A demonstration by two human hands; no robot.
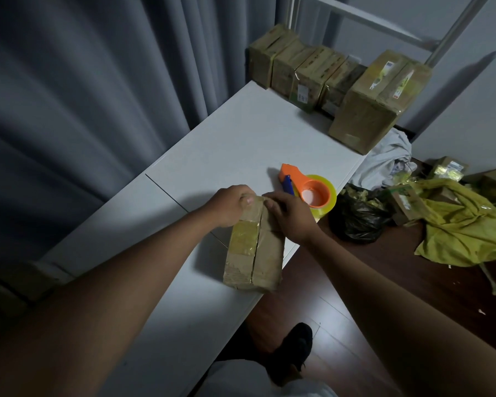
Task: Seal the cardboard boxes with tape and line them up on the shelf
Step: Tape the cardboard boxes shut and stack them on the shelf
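box (254, 247) on shelf (218, 144) | left hand (231, 206), right hand (291, 217) grip far end

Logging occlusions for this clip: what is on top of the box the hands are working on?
Both hands: the left hand and right hand grip the far end of the box. Yellowish tape covers part of its left flap. The far end under the fingers is hidden.

You won't find any text you can read here. The labels on the big taped box (380, 101) and on one of the smaller boxes in the row (308, 78) are too small and blurred to make out.
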